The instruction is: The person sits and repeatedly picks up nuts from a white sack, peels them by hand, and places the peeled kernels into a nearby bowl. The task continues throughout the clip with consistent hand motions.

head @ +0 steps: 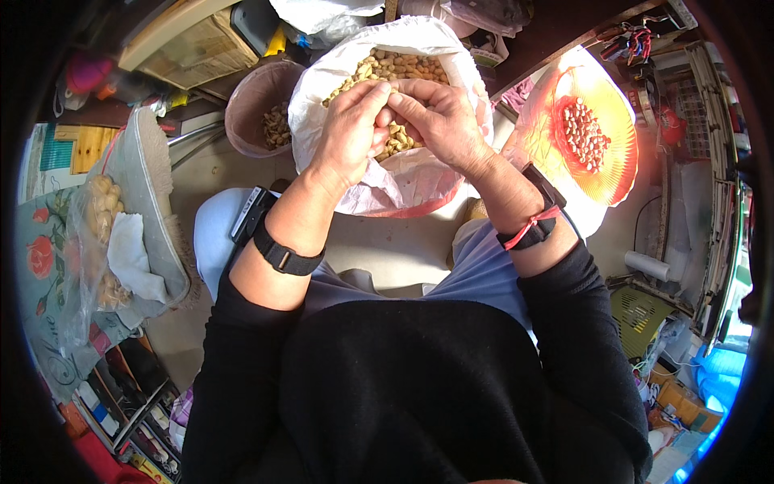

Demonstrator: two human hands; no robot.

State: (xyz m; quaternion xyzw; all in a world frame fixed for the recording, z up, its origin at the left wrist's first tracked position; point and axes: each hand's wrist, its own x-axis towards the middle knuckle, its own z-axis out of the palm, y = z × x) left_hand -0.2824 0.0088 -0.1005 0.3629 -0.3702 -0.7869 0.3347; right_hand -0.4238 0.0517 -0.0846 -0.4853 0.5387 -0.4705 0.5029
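Observation:
My left hand (pixel 354 124) and my right hand (pixel 447 118) meet above a white woven sack (pixel 308 109) with its rim rolled open. Their thumbs and fingertips pinch together on what looks like a peanut (pixel 393 91), mostly hidden by the fingers. Unshelled peanuts (pixel 399 140) fill the sack below. To the right, shelled red-and-white peanut kernels (pixel 585 134) lie in an orange fluted dish (pixel 623 172). A pinkish bin (pixel 245 115) left of the sack holds peanut shells (pixel 277 127).
My knees flank the sack. At left, a grey pad (pixel 158 242) and a plastic bag of round brown items (pixel 104 206) rest on a rose-patterned cloth (pixel 39 284). A dark table edge (pixel 562 39) runs above right. A green perforated plastic piece (pixel 638 317) stands lower right.

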